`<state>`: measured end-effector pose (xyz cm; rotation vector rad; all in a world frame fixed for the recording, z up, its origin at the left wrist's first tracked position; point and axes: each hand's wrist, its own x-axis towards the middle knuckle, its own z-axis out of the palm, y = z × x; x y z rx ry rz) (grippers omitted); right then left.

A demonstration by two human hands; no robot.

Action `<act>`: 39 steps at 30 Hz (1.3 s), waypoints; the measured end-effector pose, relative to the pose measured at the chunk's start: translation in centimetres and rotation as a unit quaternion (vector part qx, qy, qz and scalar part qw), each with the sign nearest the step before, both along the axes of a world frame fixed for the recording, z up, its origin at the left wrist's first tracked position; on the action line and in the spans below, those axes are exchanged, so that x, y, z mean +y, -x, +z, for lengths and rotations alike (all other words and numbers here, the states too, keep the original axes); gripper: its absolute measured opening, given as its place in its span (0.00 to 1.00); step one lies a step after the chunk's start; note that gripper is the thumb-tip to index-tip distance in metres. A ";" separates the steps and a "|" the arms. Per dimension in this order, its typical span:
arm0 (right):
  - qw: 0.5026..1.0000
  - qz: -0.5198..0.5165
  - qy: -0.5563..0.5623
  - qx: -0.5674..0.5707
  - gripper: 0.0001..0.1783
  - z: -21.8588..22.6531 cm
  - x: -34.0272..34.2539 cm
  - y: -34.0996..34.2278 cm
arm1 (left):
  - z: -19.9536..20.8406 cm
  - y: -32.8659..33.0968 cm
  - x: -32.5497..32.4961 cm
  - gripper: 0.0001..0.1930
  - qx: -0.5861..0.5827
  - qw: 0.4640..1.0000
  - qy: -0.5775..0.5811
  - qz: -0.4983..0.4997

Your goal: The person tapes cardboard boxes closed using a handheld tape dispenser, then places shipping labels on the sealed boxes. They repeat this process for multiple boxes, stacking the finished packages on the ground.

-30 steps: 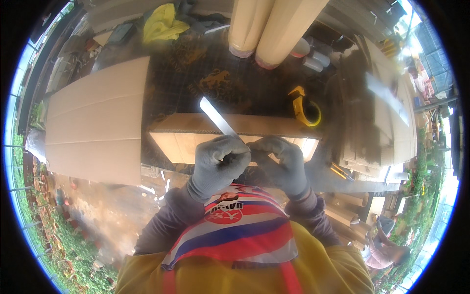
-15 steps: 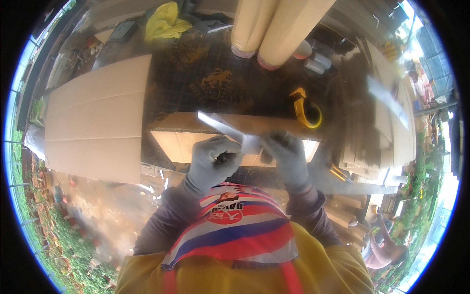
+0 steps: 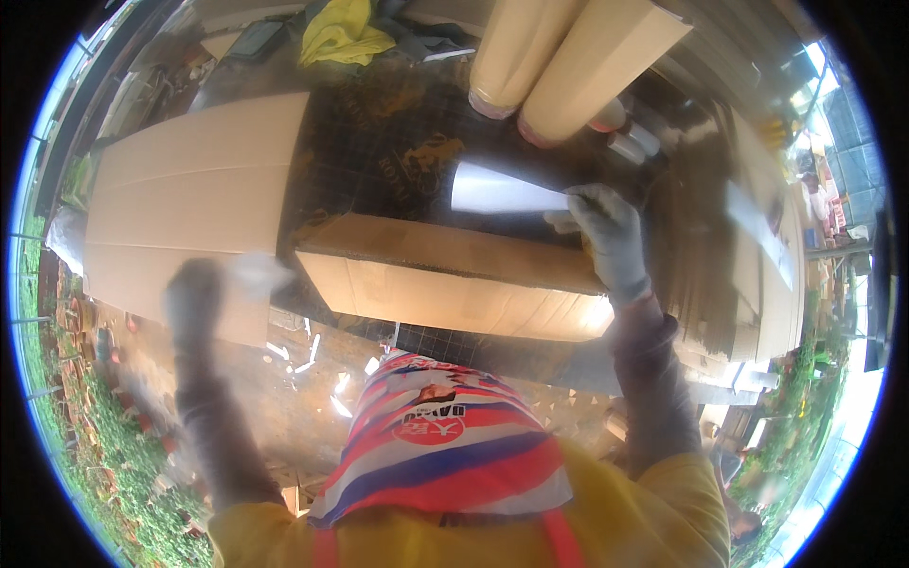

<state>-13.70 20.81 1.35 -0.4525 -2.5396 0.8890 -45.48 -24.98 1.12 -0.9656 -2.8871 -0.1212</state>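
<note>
My right hand (image 3: 609,237), in a grey glove, is closed on the narrow end of a white paper sheet (image 3: 507,192). That sheet stretches left above the dark work surface, just beyond a long cardboard box (image 3: 454,295). Out to the left is my gloved left hand (image 3: 196,298), smeared by motion, over the near part of a flat cardboard sheet (image 3: 189,204). A blurred whitish piece (image 3: 260,273) shows right beside it; whether the fingers hold it is unclear. The yellow tape dispenser is mostly hidden behind my right hand.
Two tall brown rolls (image 3: 587,66) stand at the back, with small white rolls (image 3: 632,145) beside them. Stacked cardboard (image 3: 748,256) is at the right. A yellow cloth (image 3: 343,36) lies at the far left. White scraps (image 3: 311,352) litter the ground near me.
My hands have come apart. The left swung out to the left with a whitish piece near it, while the right moved right and farther off with the white paper.
</note>
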 end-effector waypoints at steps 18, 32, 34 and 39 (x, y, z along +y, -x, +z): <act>0.978 0.078 0.148 -0.127 0.22 -2.4 5.3 -5.0 | -5.4 -15.4 31.3 0.43 -0.247 0.823 0.245 -0.450; 0.967 -0.144 -0.191 -0.084 0.30 -26.1 14.7 -14.8 | -3.9 -5.8 23.1 0.59 -0.116 0.889 0.273 -0.349; 0.983 -0.159 -0.094 0.012 0.25 -23.6 14.3 -14.6 | -3.4 -8.4 24.2 0.56 -0.090 0.890 0.217 -0.392; 0.959 -0.235 0.157 0.031 0.27 -10.8 11.9 -15.3 | -3.6 -14.7 27.4 0.43 -0.256 0.868 0.065 -0.421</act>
